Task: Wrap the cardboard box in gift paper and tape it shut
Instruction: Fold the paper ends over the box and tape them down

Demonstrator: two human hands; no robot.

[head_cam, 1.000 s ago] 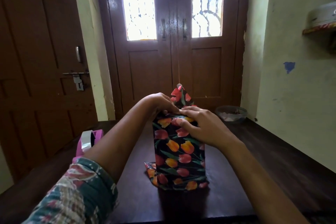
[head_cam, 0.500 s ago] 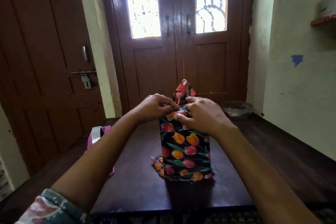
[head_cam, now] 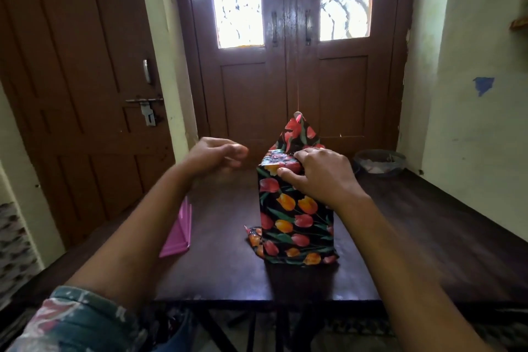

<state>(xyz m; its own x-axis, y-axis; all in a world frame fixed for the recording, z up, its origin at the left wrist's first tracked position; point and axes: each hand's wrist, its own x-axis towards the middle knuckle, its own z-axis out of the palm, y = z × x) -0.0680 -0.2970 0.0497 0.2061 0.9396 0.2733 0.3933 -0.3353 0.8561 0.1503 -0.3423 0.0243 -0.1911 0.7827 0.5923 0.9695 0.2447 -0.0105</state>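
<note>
The box (head_cam: 295, 220), wrapped in black gift paper with red and orange tulips, stands upright in the middle of the dark wooden table (head_cam: 428, 237). A triangular paper flap (head_cam: 298, 133) sticks up at its far top edge. My right hand (head_cam: 320, 176) grips the top of the box, thumb on the near face and fingers over the folded paper. My left hand (head_cam: 217, 156) hovers to the left of the box top, off the paper, fingers loosely curled and holding nothing. A pink tape dispenser (head_cam: 178, 233) stands on the table at the left, partly hidden by my left forearm.
A round bowl (head_cam: 378, 163) sits at the table's far right corner against the wall. Brown double doors with glass panes stand behind the table. A loose corner of paper (head_cam: 254, 234) juts out at the box's lower left.
My left hand has come off the box top and moved left, away from the paper. My right hand stays on the top fold. The view has shifted slightly.
</note>
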